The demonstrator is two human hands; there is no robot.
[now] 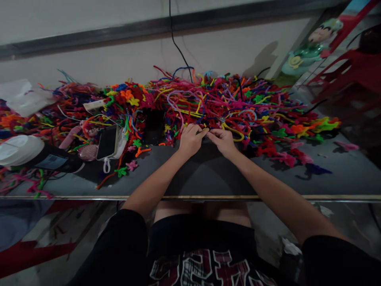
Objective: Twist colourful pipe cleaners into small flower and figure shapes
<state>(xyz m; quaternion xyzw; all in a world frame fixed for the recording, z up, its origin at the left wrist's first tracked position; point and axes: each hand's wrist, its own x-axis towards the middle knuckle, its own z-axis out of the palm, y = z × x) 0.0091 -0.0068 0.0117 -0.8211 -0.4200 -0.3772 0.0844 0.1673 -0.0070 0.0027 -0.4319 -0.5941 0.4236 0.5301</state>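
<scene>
My left hand [190,140] and my right hand [222,142] meet fingertip to fingertip at the near edge of a heap of colourful pipe cleaners [220,95]. Both are closed in a pinch. A short yellowish bit of pipe cleaner [204,129] shows at the fingertips; most of it is hidden by the fingers. Just beyond my right hand lies a pair of scissors with yellow handles [238,136]. A dark phone [154,126] rests against the heap, left of my left hand.
To the left are a second phone [107,142] with a white strap, a pink spiky ball [87,152] and a dark tub with a white lid [20,150]. Twisted pipe-cleaner flowers [285,159] lie at the right. A black cable [178,47] hangs behind; a red chair [351,75] stands beyond.
</scene>
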